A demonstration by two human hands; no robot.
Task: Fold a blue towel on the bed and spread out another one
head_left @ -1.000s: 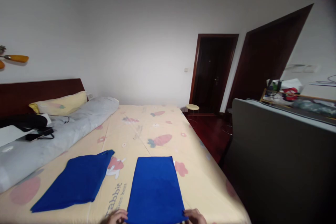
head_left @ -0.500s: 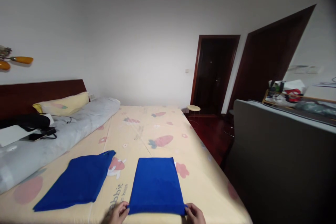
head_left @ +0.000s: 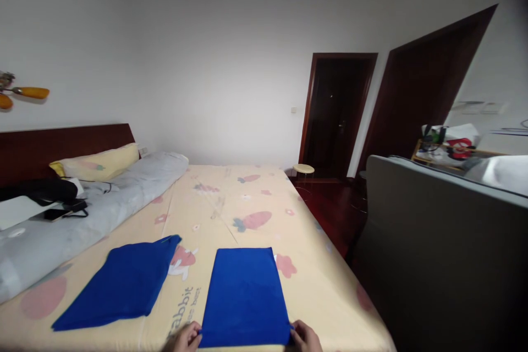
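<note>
A folded blue cloth [head_left: 245, 297] lies flat on the bed in front of me. My left hand [head_left: 184, 337] pinches its near left corner and my right hand [head_left: 306, 336] pinches its near right corner, both at the bottom edge of the view. A second folded blue cloth [head_left: 119, 284] lies to the left, apart from both hands. Both rest on a yellow bedsheet [head_left: 247, 203] printed with carrots and flowers.
A grey rolled duvet [head_left: 82, 214], a yellow pillow [head_left: 97, 162] and dark items sit at the left by the wooden headboard [head_left: 61, 146]. A grey panel [head_left: 437, 242] stands at the right. A small stool [head_left: 303, 169] and dark doors [head_left: 338, 113] lie beyond the bed.
The near edge of the blue cloth was drawn slightly toward me and laid flat; my hands stay on its two near corners. The view shifted slightly.
</note>
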